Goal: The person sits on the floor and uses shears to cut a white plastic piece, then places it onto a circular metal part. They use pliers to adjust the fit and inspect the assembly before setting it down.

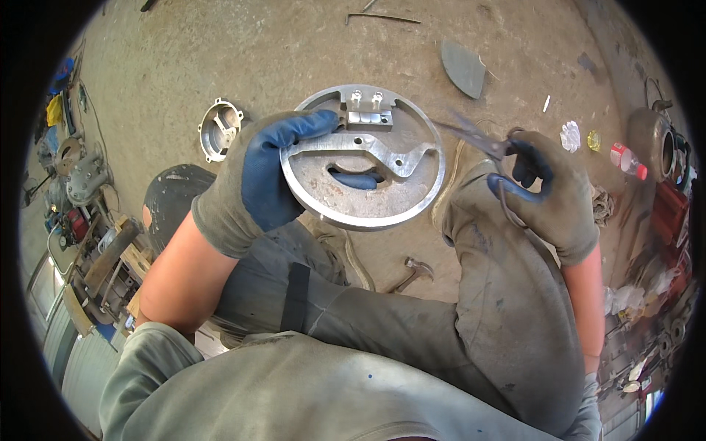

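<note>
My left hand (265,176), in a grey glove with a blue coated palm, grips the left side of a round cast metal plate (331,204) with a raised machined rim. Blue fingertips show through the plate's curved slot. At the far side of the plate sit a small metal block (368,122) and two bright bolts. A pair of scissors (485,140) is in my gloved right hand (540,187), fingers through the handle loops. The blades, blurred, point left towards the plate's rim and look slightly apart. Whether they touch the rim I cannot tell.
A smaller metal housing ring (207,132) lies on the concrete floor. A claw hammer (413,273) rests between my legs. Farther off are a grey sheet piece (463,69), a hex key (383,18) and a plastic bottle (627,160). Machine parts (88,176) crowd the left side.
</note>
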Demonstrator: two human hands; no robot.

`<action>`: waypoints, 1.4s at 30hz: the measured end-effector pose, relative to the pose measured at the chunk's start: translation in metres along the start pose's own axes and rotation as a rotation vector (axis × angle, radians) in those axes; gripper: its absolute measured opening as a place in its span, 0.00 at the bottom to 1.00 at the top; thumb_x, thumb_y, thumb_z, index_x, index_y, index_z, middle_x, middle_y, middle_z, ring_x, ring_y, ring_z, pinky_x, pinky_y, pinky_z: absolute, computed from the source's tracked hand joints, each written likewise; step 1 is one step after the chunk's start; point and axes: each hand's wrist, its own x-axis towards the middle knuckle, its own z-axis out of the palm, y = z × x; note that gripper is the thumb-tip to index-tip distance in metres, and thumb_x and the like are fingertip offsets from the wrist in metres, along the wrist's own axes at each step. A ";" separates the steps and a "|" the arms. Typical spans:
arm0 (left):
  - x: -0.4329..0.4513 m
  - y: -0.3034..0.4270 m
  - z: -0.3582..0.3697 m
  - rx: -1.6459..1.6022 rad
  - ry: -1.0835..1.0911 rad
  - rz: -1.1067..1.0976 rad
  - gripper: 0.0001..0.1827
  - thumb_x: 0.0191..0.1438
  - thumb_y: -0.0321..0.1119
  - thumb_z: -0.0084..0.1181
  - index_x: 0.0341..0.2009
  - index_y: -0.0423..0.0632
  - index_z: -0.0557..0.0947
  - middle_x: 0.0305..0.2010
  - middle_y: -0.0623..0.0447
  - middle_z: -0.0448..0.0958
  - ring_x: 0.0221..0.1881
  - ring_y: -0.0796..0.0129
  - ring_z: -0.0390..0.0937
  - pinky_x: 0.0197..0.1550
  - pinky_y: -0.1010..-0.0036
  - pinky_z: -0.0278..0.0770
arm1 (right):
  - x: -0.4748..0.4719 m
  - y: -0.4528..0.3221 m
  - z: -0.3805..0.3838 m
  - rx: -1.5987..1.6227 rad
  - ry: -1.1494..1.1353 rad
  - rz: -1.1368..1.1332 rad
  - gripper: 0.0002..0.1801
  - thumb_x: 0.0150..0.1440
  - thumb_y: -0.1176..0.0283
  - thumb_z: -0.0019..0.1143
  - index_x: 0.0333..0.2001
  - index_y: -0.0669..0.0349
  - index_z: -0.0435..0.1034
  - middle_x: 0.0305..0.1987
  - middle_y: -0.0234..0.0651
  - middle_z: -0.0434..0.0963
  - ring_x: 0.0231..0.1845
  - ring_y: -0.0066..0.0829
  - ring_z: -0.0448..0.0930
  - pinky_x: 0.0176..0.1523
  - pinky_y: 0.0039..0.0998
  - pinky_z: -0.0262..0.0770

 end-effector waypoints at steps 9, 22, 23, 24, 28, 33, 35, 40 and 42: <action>-0.009 -0.005 -0.005 0.056 -0.003 0.051 0.24 0.74 0.36 0.54 0.63 0.27 0.76 0.57 0.32 0.85 0.54 0.47 0.89 0.59 0.58 0.92 | 0.018 -0.028 0.001 -0.132 -0.152 0.000 0.22 0.52 0.65 0.79 0.49 0.60 0.83 0.38 0.38 0.86 0.33 0.27 0.85 0.42 0.30 0.82; -0.012 -0.003 -0.007 0.122 -0.071 0.096 0.24 0.77 0.37 0.51 0.61 0.25 0.77 0.54 0.30 0.86 0.52 0.49 0.90 0.59 0.61 0.93 | 0.025 -0.039 0.003 -0.180 -0.239 0.025 0.23 0.53 0.61 0.80 0.49 0.61 0.83 0.38 0.43 0.87 0.36 0.35 0.88 0.45 0.33 0.85; -0.013 -0.004 -0.006 0.206 -0.074 0.136 0.23 0.77 0.37 0.52 0.61 0.25 0.78 0.54 0.30 0.86 0.52 0.49 0.90 0.59 0.62 0.93 | 0.024 -0.039 0.004 -0.190 -0.245 0.046 0.23 0.53 0.60 0.80 0.49 0.61 0.83 0.38 0.43 0.87 0.36 0.35 0.88 0.45 0.33 0.85; -0.014 -0.006 -0.006 0.338 -0.049 0.193 0.23 0.77 0.37 0.52 0.60 0.26 0.78 0.54 0.30 0.86 0.53 0.49 0.90 0.59 0.62 0.93 | 0.024 -0.039 0.004 -0.178 -0.245 0.031 0.23 0.53 0.60 0.80 0.49 0.61 0.83 0.38 0.43 0.87 0.36 0.34 0.88 0.45 0.33 0.85; -0.010 -0.002 -0.008 0.113 -0.102 0.068 0.22 0.76 0.36 0.53 0.60 0.28 0.79 0.55 0.33 0.86 0.52 0.51 0.90 0.59 0.63 0.92 | 0.024 -0.037 0.006 -0.108 -0.277 0.085 0.24 0.54 0.59 0.81 0.49 0.61 0.83 0.36 0.40 0.86 0.35 0.29 0.86 0.44 0.31 0.84; -0.005 -0.001 -0.010 0.232 -0.004 0.091 0.20 0.75 0.36 0.55 0.59 0.30 0.81 0.55 0.36 0.87 0.52 0.53 0.90 0.58 0.64 0.92 | 0.023 -0.036 0.013 0.079 -0.318 0.193 0.24 0.55 0.56 0.81 0.46 0.63 0.83 0.30 0.36 0.82 0.31 0.25 0.79 0.39 0.30 0.79; -0.003 -0.002 -0.008 0.097 0.077 0.059 0.20 0.74 0.36 0.56 0.59 0.30 0.81 0.55 0.37 0.87 0.51 0.54 0.90 0.58 0.64 0.91 | 0.022 -0.036 0.015 0.111 -0.292 0.192 0.26 0.54 0.51 0.82 0.43 0.64 0.84 0.27 0.37 0.80 0.28 0.30 0.79 0.36 0.34 0.78; -0.001 0.001 -0.011 0.089 0.005 0.051 0.22 0.73 0.37 0.57 0.59 0.30 0.81 0.55 0.37 0.87 0.52 0.53 0.90 0.58 0.63 0.91 | 0.020 -0.030 0.013 0.048 -0.311 0.177 0.24 0.55 0.57 0.81 0.46 0.64 0.83 0.29 0.35 0.81 0.31 0.23 0.77 0.39 0.30 0.77; -0.001 0.000 -0.016 0.054 -0.061 0.035 0.21 0.73 0.36 0.59 0.60 0.30 0.81 0.54 0.38 0.87 0.51 0.54 0.90 0.57 0.64 0.91 | 0.019 -0.028 0.012 0.016 -0.300 0.145 0.24 0.54 0.56 0.81 0.45 0.64 0.84 0.29 0.37 0.81 0.30 0.27 0.79 0.38 0.32 0.78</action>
